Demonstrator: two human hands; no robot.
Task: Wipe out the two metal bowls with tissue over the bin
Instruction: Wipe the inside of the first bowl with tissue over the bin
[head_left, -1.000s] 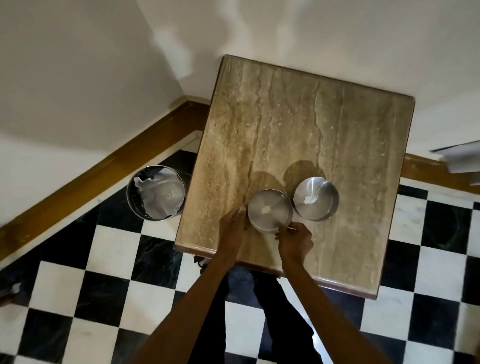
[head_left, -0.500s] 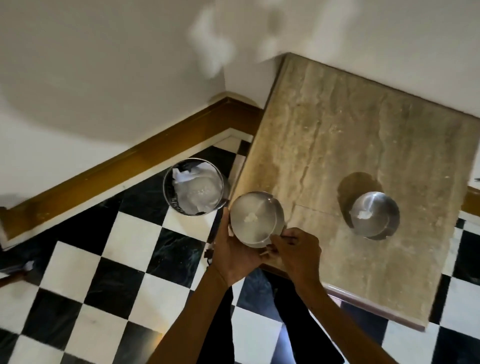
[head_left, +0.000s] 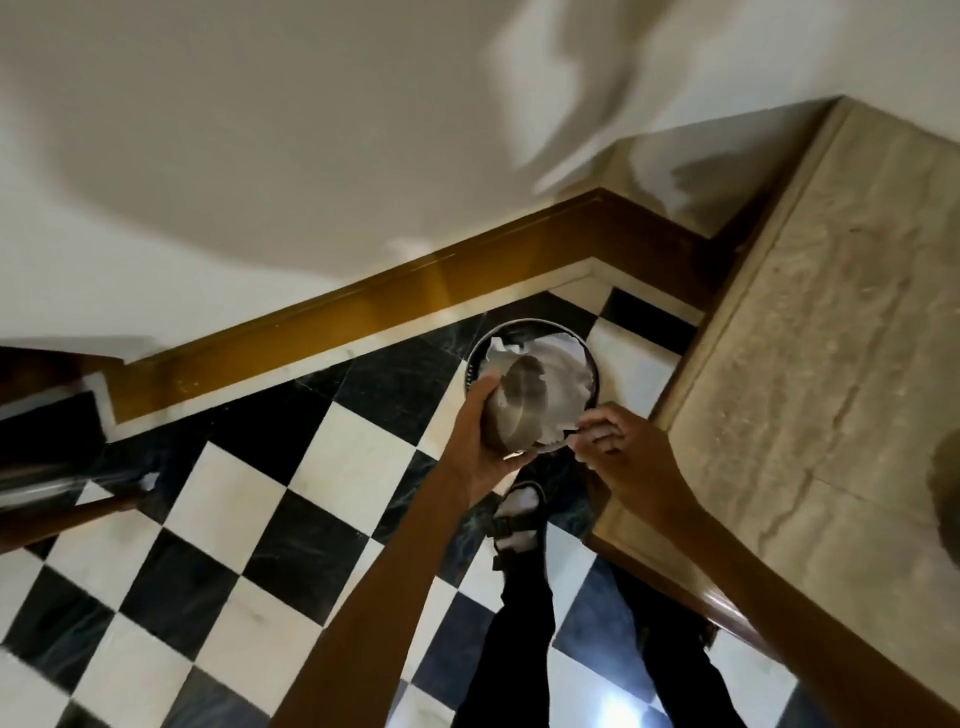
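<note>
Left hand (head_left: 480, 441) grip grasping tilted metal bowl (head_left: 519, 405) over bin (head_left: 592, 364); right hand (head_left: 618, 447) grip unclear, blurred.

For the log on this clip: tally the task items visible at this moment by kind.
Metal bowls: 1, the bowl held tilted over the bin by the left hand
Bins: 1, the bin on the floor, with white paper inside
Hands: 2, counting the right hand beside the bowl
Total: 4
The second bowl is out of frame.
</note>
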